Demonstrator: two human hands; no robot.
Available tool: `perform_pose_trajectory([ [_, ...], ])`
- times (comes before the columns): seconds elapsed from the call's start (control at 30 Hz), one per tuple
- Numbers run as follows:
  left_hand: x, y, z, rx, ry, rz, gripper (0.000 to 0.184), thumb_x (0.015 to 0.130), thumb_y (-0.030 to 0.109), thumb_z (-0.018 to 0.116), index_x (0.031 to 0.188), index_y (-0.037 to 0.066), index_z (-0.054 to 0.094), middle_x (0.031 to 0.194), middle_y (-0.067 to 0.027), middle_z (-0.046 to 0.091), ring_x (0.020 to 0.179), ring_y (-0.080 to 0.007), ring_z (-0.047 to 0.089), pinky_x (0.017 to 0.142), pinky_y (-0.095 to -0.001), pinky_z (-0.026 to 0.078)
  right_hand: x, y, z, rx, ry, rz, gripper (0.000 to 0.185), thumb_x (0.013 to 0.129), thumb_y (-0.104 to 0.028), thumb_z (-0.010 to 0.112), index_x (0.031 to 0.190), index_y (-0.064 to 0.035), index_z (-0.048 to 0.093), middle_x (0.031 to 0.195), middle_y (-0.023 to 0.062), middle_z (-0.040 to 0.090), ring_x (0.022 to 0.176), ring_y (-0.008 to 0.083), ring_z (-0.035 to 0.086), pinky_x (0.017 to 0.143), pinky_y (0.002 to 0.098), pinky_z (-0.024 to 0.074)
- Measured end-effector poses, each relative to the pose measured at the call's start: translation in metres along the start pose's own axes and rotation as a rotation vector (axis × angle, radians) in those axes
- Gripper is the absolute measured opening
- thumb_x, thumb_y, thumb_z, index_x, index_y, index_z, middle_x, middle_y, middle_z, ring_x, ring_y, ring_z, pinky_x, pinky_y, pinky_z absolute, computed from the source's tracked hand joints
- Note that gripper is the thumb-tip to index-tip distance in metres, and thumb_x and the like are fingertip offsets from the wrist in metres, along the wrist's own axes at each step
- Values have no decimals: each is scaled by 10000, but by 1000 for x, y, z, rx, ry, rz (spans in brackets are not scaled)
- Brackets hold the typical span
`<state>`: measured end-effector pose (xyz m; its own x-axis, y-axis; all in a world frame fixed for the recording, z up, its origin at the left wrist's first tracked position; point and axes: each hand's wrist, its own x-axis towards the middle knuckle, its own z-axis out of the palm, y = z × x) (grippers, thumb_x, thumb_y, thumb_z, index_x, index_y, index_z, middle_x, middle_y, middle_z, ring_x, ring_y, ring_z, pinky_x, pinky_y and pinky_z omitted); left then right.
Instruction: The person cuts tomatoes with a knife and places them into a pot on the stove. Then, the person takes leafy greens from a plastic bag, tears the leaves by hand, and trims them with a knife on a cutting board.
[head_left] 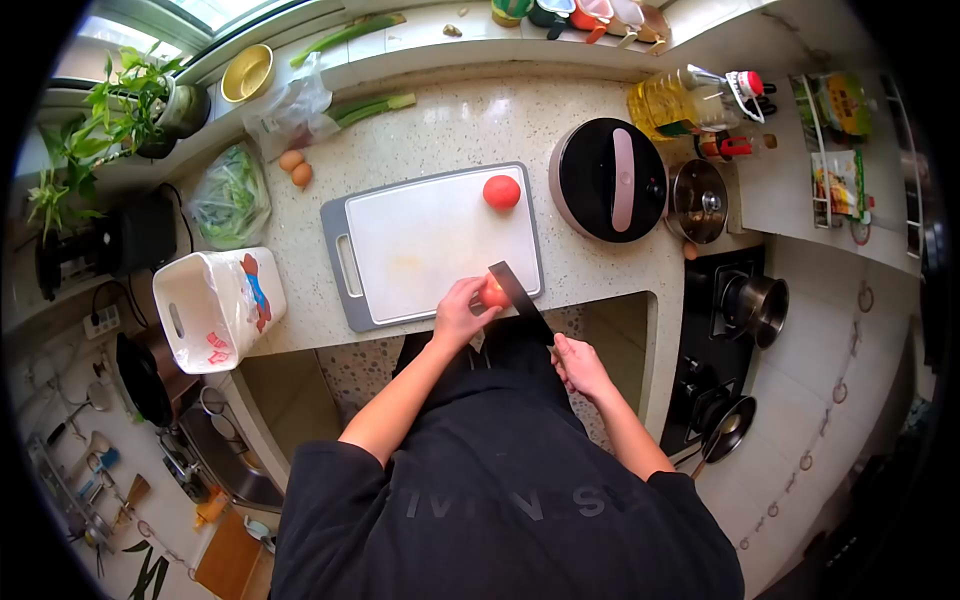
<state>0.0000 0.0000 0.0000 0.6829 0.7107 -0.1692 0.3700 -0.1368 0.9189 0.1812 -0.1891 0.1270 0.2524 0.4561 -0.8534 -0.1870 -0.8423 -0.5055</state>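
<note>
My left hand (464,314) grips a tomato (493,293) near the front edge of the cutting board (410,240), which is white with a grey border. In my right hand (580,365) is the handle of a dark-bladed knife (520,300). The blade lies against the right side of the held tomato; whether it has cut in, I cannot tell. A second, whole tomato (501,192) rests at the board's far right corner.
Right of the board stands a round black cooker (610,180), with a lidded pot (697,202) and an oil bottle (680,102) beyond. A white bin (215,310), bagged greens (230,200) and eggs (300,175) are at left. Pans sit on the stove (705,345).
</note>
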Motion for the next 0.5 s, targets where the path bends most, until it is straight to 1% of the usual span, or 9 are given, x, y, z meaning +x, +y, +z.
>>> perform_pose_trajectory([
  [0.27,-5,13,2,20,18,15,575,734,64,903,1249,14,653,1257,-145,654,1105,-265,708,925,-355,650,0,-1,-4,-41,4,26,647,1062,-616,471,789,-44,600,522,15,524,400,105,502,387,282,399],
  [0.37,-7,2,7,11,12,42,558,727,62,907,1220,21,652,1254,-140,655,1106,-266,709,921,-351,650,-1,-2,-4,-47,4,33,645,1062,-614,472,789,-44,600,523,13,524,399,105,500,388,282,398],
  [0.5,-8,4,8,21,13,39,497,732,61,904,1151,18,639,1254,-138,659,1095,-274,713,912,-348,650,-1,-5,-3,-52,7,49,644,1062,-613,474,791,-42,598,527,12,522,397,105,495,387,281,396],
])
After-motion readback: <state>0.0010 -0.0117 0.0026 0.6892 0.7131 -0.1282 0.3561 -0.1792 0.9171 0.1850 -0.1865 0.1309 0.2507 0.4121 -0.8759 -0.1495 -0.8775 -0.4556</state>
